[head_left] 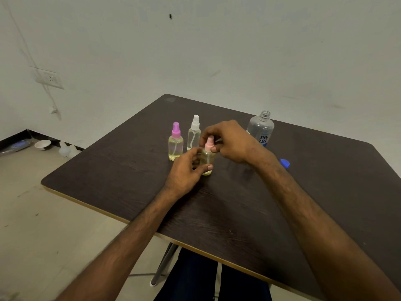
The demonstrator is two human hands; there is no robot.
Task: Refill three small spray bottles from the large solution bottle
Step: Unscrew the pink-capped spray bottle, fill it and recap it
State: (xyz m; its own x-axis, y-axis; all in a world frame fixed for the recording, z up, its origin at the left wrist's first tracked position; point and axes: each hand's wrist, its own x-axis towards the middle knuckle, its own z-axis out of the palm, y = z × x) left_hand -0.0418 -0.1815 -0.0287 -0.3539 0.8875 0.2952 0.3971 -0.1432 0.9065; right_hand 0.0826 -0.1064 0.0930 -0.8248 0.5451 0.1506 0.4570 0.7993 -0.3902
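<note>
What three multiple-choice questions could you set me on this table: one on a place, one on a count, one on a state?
1. Where does the blue cap lie?
A) on the table, just right of the right forearm
B) in a hand
C) on the floor

2. How many small spray bottles stand on the table?
A) two
B) three
C) four

3. How is the large solution bottle?
A) capped
B) tipped over
C) upright, uncapped

Answers:
1 A: the cap rests on the tabletop beside that arm.
2 B: there is a purple-topped spray bottle, a white-topped spray bottle and a pink-topped spray bottle.
3 C: its threaded neck stands bare.
</note>
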